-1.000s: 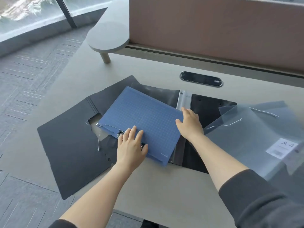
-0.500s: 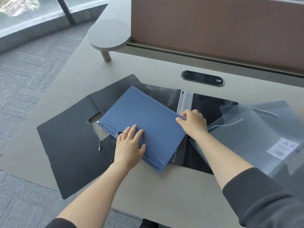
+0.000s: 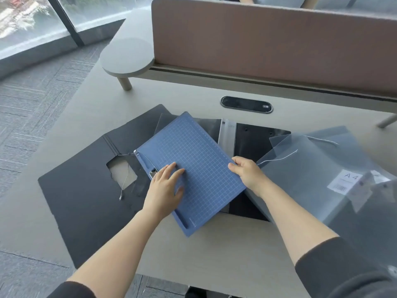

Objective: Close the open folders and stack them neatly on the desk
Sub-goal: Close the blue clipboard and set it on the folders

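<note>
A closed blue grid-patterned folder (image 3: 193,160) lies tilted on top of two open black folders. One black folder (image 3: 81,190) spreads to the left, with a cut-out window and a loose string. The other black folder (image 3: 255,143), with a grey spine strip, lies behind the blue one. My left hand (image 3: 165,188) rests flat on the blue folder's left side, next to its metal clasp. My right hand (image 3: 247,173) grips the blue folder's right edge. An open translucent folder (image 3: 318,181) with an A4 label lies to the right.
The beige desk (image 3: 225,250) has a black oval cable port (image 3: 246,104) behind the folders. A brown divider panel (image 3: 279,44) stands along the back. A round side shelf (image 3: 126,55) sticks out at the back left. The desk's left edge drops to carpeted floor.
The blue folder has turned slightly clockwise and shifted toward me. My right hand slid from its top corner down onto its right edge. My left hand stayed on it.
</note>
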{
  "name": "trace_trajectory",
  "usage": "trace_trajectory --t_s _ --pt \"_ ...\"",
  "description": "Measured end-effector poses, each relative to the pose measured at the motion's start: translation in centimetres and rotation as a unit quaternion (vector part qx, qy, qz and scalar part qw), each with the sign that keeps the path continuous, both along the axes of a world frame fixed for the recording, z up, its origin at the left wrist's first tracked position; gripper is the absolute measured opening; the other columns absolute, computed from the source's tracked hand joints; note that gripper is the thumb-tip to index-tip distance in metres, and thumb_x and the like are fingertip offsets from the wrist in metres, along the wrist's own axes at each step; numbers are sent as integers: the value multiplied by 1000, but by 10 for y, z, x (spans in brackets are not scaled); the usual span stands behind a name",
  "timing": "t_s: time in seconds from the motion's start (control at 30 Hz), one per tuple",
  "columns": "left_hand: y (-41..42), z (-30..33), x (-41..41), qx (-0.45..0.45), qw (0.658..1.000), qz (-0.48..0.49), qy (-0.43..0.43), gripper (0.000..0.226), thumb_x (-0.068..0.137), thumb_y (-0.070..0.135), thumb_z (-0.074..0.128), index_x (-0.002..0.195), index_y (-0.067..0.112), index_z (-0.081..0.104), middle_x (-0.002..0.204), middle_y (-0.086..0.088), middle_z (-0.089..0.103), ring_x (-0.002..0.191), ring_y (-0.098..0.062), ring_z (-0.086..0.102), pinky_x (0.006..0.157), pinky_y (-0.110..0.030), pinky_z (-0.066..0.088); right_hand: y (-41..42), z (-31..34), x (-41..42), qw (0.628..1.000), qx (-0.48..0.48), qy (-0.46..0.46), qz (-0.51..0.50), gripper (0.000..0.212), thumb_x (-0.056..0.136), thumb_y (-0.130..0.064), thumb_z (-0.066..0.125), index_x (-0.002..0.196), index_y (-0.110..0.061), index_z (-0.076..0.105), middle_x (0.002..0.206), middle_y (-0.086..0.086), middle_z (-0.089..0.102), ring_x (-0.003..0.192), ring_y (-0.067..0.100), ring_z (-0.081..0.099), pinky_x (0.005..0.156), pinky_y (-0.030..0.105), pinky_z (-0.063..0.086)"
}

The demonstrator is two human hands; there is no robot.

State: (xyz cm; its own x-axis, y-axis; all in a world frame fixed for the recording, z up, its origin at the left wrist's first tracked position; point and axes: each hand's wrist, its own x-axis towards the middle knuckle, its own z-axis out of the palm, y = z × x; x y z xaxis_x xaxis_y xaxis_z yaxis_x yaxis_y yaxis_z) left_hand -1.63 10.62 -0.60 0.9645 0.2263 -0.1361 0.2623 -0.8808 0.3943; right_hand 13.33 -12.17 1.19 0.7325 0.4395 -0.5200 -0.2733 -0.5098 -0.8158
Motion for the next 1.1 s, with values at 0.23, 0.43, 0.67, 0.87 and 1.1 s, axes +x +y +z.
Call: trace_trajectory --t_s 0.23,0.43,0.67,0.87,1.1 --pt "-25 9 22 -27 999 -21 16 47 96 32 55 143 25 48 158 -4 35 144 -26 30 114 -40 32 -47 -2 -40 989 59 79 -107 29 90 -26 55 100 2 54 90 15 63 85 31 62 79 42 48" --pt "-55 6 33 -27 994 -93 49 49 98 35 51 146 29 44 159 0 32 147 -20 24 113 -38 31 -76 -14 -55 988 -54 124 -72 13 92 -8 56 101 0 61 96 11 72 82 23 65 75 35 48" --pt "-69 -5 40 8 989 -128 76 52 97 43 51 147 34 42 162 0 25 149 -27 17 119 -45 17 -77 -9 -51 976 -191 102 10 17 87 -19 59 73 -14 51 78 3 68 56 23 65 51 28 48" --pt "-67 -17 37 32 988 -142 58 52 94 44 56 144 33 47 161 -3 29 148 -32 22 118 -48 18 -69 -14 -47 962 -246 99 66 14 84 -23 59 75 -13 55 79 10 75 53 25 67 49 28 49" --pt "-62 -19 35 46 987 -146 50 51 95 44 54 144 34 46 160 -3 30 148 -33 23 118 -50 20 -64 -13 -46 947 -281 118 102 21 86 -29 58 89 -10 64 68 6 72 51 25 64 52 27 48"
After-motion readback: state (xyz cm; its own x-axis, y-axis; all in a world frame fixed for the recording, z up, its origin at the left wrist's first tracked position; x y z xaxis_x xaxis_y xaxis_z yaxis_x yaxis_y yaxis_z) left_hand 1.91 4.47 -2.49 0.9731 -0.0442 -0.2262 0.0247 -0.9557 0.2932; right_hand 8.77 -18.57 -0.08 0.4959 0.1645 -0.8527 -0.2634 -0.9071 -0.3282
